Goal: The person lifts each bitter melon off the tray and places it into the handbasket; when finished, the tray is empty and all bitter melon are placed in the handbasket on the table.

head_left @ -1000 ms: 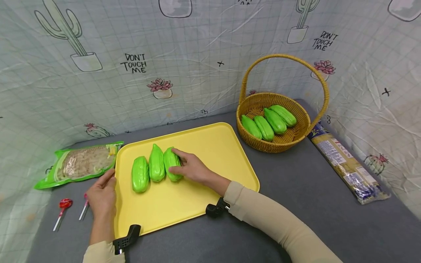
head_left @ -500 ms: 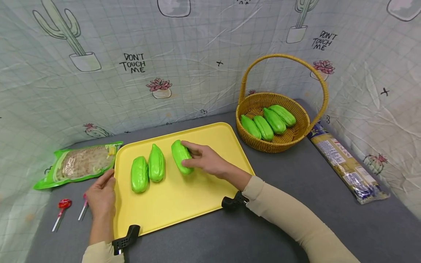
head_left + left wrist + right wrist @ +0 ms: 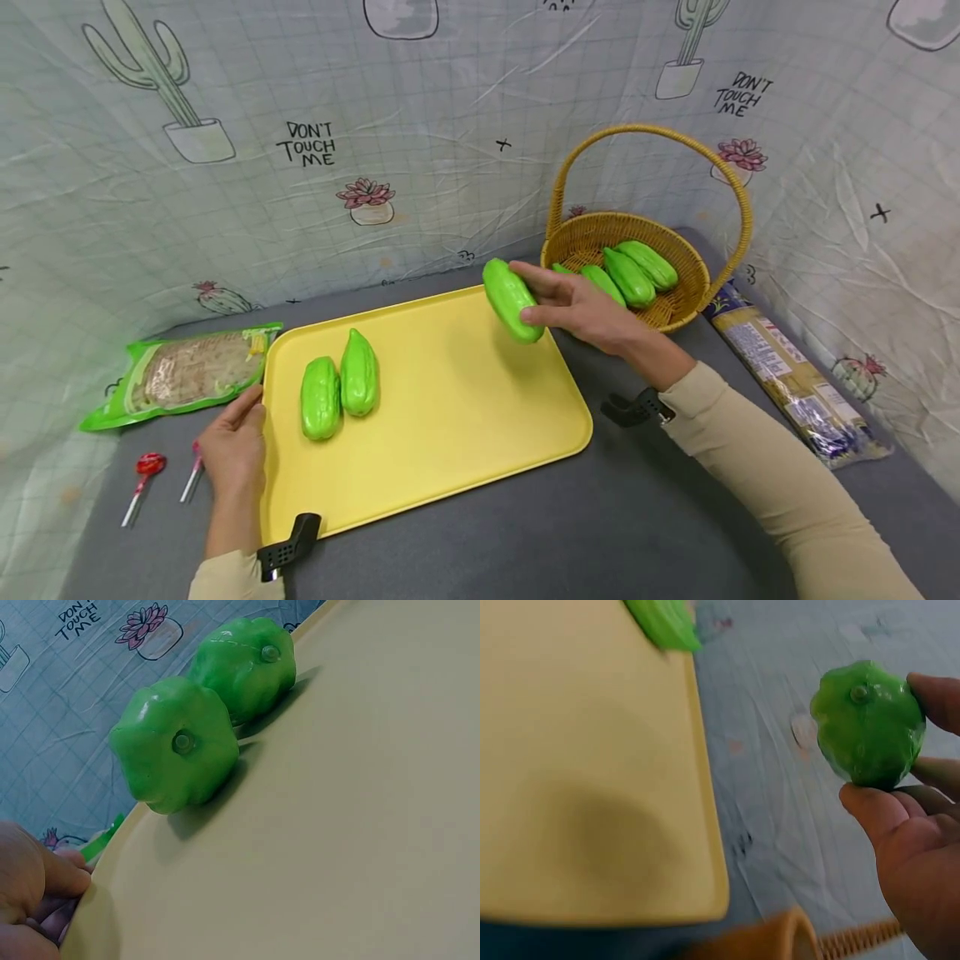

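A: Entry one?

B: Green gourd [image 3: 510, 298], one, raised over the far right corner of the yellow tray [image 3: 450, 433]. Held by the right hand [image 3: 581, 308], grip narrowed on it from its right side.

A: Axis?

B: Slantwise, from the tray's far left toward its near right. The gourd lies left of the grip.

A: Bearing to the wicker basket [image 3: 581, 240]?

B: Basket stands beyond the tray's far right corner; the head view sets the right hand between gourd and basket. Right hand nearer. Left hand [image 3: 236, 454]: at the tray's left rim; whether it pinches, cannot tell.

A: Remaining stock?

B: Two gourds [image 3: 359, 373], side by side on the tray's left part. Further gourds [image 3: 628, 277] in the basket.

A: Discrepancies between views?

B: Right wrist view: nubbed end of the held gourd, digits above and below; head view lacks that nub. Left wrist view: nubs of the tray pair, held gourd absent.
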Demonstrator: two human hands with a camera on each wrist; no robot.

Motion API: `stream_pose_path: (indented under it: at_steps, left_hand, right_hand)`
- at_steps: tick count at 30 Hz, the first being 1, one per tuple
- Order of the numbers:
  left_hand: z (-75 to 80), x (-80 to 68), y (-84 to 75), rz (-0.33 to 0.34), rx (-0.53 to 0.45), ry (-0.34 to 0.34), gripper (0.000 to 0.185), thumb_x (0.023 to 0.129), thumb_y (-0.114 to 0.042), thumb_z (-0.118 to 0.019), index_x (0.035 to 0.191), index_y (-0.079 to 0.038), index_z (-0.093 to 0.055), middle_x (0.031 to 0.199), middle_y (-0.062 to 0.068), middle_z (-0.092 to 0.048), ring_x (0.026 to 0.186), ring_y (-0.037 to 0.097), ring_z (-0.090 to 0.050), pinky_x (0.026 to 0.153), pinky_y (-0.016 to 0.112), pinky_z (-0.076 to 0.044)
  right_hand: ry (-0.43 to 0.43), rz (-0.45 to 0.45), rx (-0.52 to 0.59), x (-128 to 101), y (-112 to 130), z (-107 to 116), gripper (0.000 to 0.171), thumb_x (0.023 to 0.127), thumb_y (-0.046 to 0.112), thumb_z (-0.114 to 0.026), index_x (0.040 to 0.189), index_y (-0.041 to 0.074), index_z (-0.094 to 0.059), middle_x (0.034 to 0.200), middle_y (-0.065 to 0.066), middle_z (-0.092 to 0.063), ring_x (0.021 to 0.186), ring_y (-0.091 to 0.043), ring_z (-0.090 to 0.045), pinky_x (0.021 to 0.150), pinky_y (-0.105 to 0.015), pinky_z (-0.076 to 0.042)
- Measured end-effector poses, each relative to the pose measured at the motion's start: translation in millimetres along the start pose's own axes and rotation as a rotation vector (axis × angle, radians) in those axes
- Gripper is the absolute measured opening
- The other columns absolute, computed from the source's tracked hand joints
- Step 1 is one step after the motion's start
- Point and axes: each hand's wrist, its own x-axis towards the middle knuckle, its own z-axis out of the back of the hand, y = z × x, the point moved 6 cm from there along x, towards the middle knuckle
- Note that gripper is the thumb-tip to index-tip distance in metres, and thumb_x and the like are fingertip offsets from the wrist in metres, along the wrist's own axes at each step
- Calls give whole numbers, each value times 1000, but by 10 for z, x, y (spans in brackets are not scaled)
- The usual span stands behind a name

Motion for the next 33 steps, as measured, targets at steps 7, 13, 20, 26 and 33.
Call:
stream_pose_path:
  at_steps: [7,13,20,26,33]
  left_hand:
    - [-38,-15,-7,-13,-46,-2,36,103,-15,-59,139,-13,-65,133,-4,-69,115,-2,-59,86,1,-46]
    - [4,-24,18,-6,-51,-4,37,103,-15,-59,139,-13,-65,125,-13,-70,119,-3,-58,87,-1,-45]
    - [23,-21,11,-14,-75,4,36,102,-13,-60,138,-11,-65,107,-23,-68,110,-6,-59,84,-1,-45]
    - [29,8,4,-17,-83,8,36,102,-12,-60,138,-10,-65,99,-28,-66,108,-7,-59,84,0,-45]
    - [18,25,-2,-19,-73,18,37,103,-14,-59,139,-11,-64,107,-24,-68,112,-5,-59,87,1,-46]
  right_hand:
    - [-92,-47,-142,-275,-37,702,72,106,16,-56,165,17,-16,171,-10,-21,155,-34,-28,102,-17,-51]
    - [-170,-140,-276,-391,-137,1121,69,106,22,-56,165,21,-19,172,-5,-20,157,-30,-22,114,-26,-44]
    - [-264,-224,-247,-439,-295,1447,74,105,26,-58,165,22,-15,174,-3,-10,160,-29,-10,128,-54,-21]
    - [-323,-291,-307,-430,-376,1568,76,105,25,-59,166,22,-13,174,-1,-5,160,-32,-7,128,-55,-21]
    - [-311,-333,-403,-404,-474,1573,74,105,18,-58,165,16,-15,173,-14,-8,157,-42,-9,123,-63,-23]
